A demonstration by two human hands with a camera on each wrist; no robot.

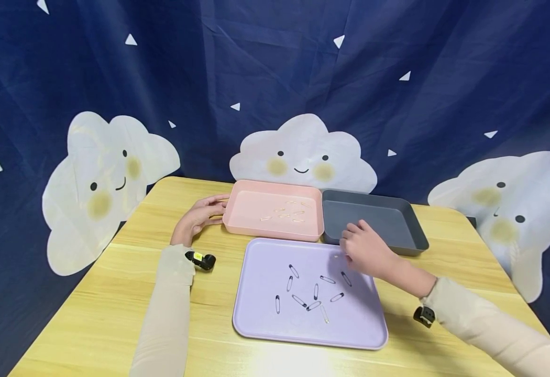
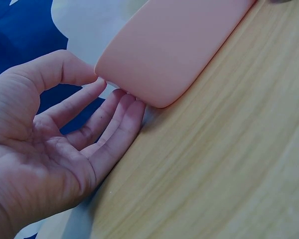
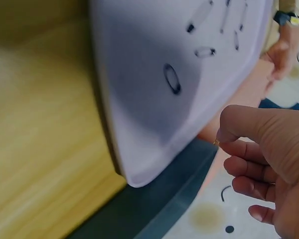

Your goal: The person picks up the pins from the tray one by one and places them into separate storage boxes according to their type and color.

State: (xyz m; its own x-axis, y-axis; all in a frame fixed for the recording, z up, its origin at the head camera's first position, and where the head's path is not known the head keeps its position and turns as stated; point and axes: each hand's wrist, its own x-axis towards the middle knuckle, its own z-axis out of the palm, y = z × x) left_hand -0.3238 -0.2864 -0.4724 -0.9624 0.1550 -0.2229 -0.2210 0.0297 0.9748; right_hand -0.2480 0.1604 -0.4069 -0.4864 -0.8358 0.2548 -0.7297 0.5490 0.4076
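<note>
My right hand is over the far right part of the lavender tray, near the dark grey tray. Its thumb and forefinger pinch a small gold safety pin, mostly hidden by the fingertips. Below lie several black-headed safety pins and one gold safety pin, scattered on the lavender surface. Beside the pink tray, my left hand rests its loosely bent fingers against the left end wall. Several gold safety pins lie inside that tray.
The dark grey tray stands right of the pink one, their sides close together. Both sit behind the lavender tray on the wooden table. A dark blue curtain with clouds hangs behind the table.
</note>
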